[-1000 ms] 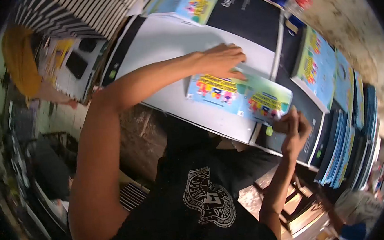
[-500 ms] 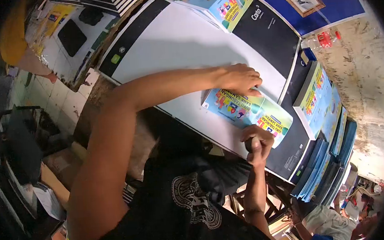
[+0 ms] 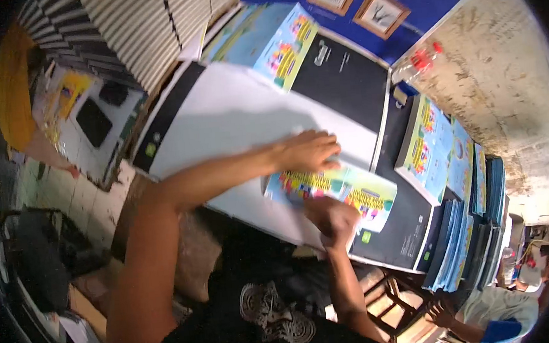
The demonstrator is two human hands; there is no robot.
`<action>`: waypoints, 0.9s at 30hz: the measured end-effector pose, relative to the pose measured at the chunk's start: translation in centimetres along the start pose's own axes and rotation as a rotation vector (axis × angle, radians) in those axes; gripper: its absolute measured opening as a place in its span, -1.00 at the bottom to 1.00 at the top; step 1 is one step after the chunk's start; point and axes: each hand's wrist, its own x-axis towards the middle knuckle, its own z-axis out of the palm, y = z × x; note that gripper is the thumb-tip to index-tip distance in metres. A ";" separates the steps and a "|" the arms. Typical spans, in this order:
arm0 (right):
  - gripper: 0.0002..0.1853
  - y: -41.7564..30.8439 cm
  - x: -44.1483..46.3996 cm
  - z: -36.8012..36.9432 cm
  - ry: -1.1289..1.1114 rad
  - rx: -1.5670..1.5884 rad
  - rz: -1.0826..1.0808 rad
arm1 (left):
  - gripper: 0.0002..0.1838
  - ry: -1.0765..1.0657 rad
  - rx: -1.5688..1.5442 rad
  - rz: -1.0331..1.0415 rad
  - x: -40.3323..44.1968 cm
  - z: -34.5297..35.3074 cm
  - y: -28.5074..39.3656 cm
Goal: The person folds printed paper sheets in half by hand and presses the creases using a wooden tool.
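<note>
A printed cover sheet, blue and yellow with "Buku Tabungan Bank Sampah" lettering, lies on a white and black board. My left hand presses on its upper edge with bent fingers. Over the lower edge of the sheet, my right hand is closed in a fist, slightly blurred. A dark rounded object showed in that fist a moment earlier; the fingers hide it now.
Stacks of the same covers stand at the back and right. Blue folded stacks sit at the right edge. Beyond lies a plastic bottle. Another person's hand shows lower right, a yellow sleeve at left.
My right hand has slid left along the cover sheet, from its right part toward the middle. My left hand stays at the upper edge. The whole view has shifted as my head moved.
</note>
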 end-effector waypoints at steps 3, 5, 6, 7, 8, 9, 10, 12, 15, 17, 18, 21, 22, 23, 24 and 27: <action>-0.53 -2.9 -0.4 -4.9 0.412 0.459 -0.204 | -0.41 -0.180 0.024 -0.060 1.0 -3.4 2.6; -0.54 -3.2 -2.2 -11.1 0.692 0.416 -0.102 | -0.38 -0.186 0.001 -0.023 1.6 -3.9 3.7; -0.59 -3.7 -2.7 -13.9 0.840 0.328 -0.052 | -0.38 -0.223 -0.032 -0.023 2.5 -4.4 4.2; -0.61 -3.4 -3.1 -16.2 0.980 0.029 0.017 | -0.37 -0.262 -0.064 -0.022 3.4 -4.2 4.8; -0.62 -2.3 -4.1 -18.9 1.025 0.042 0.018 | -0.38 -0.282 -0.075 -0.041 4.0 -3.5 5.5; -0.61 -2.3 -3.6 -19.6 1.077 0.066 0.021 | -0.39 -0.295 -0.069 -0.070 4.4 -3.5 5.6; -0.64 -1.5 -4.2 -20.9 1.110 0.145 0.065 | -0.41 -0.305 -0.054 -0.111 4.9 -3.7 5.9; -0.67 0.0 -4.8 -22.3 1.122 -0.002 0.146 | -0.48 -0.389 -0.050 -0.124 5.4 -4.4 7.5; -0.76 2.3 -5.6 -22.5 1.142 -0.006 0.229 | -0.59 -0.347 0.020 -0.115 4.2 -4.1 11.0; -0.71 4.0 -6.5 -22.8 1.095 -0.036 0.234 | -0.66 -0.328 0.091 -0.129 2.8 -3.7 13.4; -0.70 4.2 -6.4 -22.5 1.092 -0.090 0.222 | -0.69 -0.349 0.134 -0.153 2.3 -3.6 14.6; -0.57 4.6 -6.3 -22.3 1.015 -0.183 0.158 | -0.74 -0.357 0.176 -0.156 1.8 -3.4 15.7; -0.52 4.6 -6.6 -22.2 1.055 -0.305 0.108 | -0.75 -0.348 0.172 -0.146 1.8 -3.3 15.7; -0.45 4.5 -6.8 -22.1 1.091 -0.429 0.055 | -0.76 -0.357 0.168 -0.137 1.8 -3.4 15.7; -0.39 3.7 -6.6 -22.0 1.123 -0.555 -0.001 | -0.78 -0.364 0.165 -0.128 2.0 -3.4 15.5; 0.03 -3.6 -6.5 -20.1 0.803 -0.588 -0.158 | -0.84 -0.407 0.214 -0.063 2.9 -3.8 15.9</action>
